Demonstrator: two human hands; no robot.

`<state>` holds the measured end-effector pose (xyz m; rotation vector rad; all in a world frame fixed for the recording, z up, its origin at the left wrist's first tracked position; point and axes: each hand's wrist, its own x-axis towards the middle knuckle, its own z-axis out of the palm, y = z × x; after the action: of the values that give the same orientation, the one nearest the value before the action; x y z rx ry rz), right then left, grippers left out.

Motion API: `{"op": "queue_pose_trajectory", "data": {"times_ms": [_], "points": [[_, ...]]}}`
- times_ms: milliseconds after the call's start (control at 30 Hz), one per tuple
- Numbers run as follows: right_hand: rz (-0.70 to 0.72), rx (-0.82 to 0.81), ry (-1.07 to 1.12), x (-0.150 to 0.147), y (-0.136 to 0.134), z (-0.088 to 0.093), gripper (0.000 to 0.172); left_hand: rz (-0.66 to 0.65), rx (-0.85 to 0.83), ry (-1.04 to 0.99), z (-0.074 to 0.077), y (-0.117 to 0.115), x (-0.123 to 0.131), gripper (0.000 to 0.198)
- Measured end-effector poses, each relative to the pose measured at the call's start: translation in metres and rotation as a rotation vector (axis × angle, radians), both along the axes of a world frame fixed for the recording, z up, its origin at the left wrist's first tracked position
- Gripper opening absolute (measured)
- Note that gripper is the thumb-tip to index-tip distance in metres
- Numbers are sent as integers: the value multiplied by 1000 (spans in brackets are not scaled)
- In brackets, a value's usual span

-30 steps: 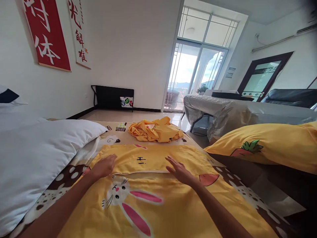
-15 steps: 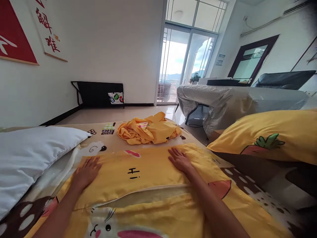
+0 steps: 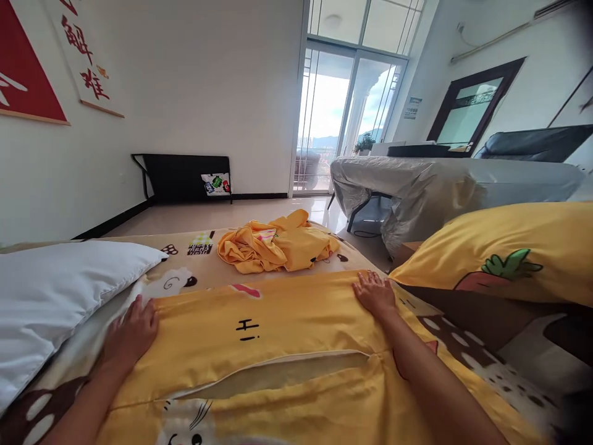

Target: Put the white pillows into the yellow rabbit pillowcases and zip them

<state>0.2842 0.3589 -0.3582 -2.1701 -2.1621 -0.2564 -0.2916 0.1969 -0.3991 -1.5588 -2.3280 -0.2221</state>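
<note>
Left hand [image 3: 132, 337], right hand [image 3: 377, 295] sit wider apart on yellow pillowcase [image 3: 296, 315] | fingers [image 3: 138, 309] spread, unclenched | spread out, slit [image 3: 278, 374] gaping | white pillow [image 3: 69, 278] bare; cloth [image 3: 296, 244] crumpled

A white wall [image 3: 213, 93] rises from 11 to 12 o'clock, with a black skirting [image 3: 259, 196] above a pale, glossy floor [image 3: 178, 217]. Two hanging scrolls, one red [image 3: 23, 77] and one white [image 3: 95, 80], hang at 10. At 1 o'clock, bright daylight comes through a sliding glass door [image 3: 347, 117], hills and clouds beyond. A plastic-draped table [image 3: 430, 179] stands towards 3, below a dark-framed door [image 3: 477, 105] at 2.
</note>
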Motion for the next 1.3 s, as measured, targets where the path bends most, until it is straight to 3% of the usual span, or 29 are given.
{"op": "queue_pose_trajectory", "data": {"times_ms": [100, 200, 267, 333, 433, 533, 667, 767, 933, 1033, 1133, 1200, 1300], "points": [[145, 61, 30, -45, -18, 13, 53, -118, -46, 145, 27, 6, 47, 54], [369, 47, 83, -118, -43, 12, 52, -344, -158, -13, 41, 24, 122, 55], [500, 21, 121, -167, -64, 3, 51, -500, -193, -155, 38, 38, 172, 56], [580, -4, 140, -202, -83, -8, 52, -524, -211, -199, 27, 47, 209, 54], [628, -33, 222, -221, -99, -19, 48, -488, -184, -231, 7, 52, 230, 52], [650, -51, 343, -218, -101, -20, 48, -469, -134, -254, -3, 51, 226, 50], [658, -88, 380, -210, -97, -17, 49, -459, -103, -268, -2, 48, 221, 48], [590, -148, 313, -188, -90, -17, 51, -448, -95, -278, 0, 46, 221, 47], [350, -225, 193, -91, -76, -19, 58, -447, -94, -312, -1, 45, 221, 47], [193, -175, 11, -21, -72, -18, 58, -452, -95, -333, -1, 46, 220, 46], [69, -111, -118, 23, -72, -12, 58, -453, -96, -347, 0, 46, 220, 46], [28, -90, -138, 28, -72, -3, 55, -453, -102, -349, 1, 45, 220, 47], [72, -43, -121, -4, -70, 12, 52, -446, -118, -344, 3, 43, 220, 49]]}}
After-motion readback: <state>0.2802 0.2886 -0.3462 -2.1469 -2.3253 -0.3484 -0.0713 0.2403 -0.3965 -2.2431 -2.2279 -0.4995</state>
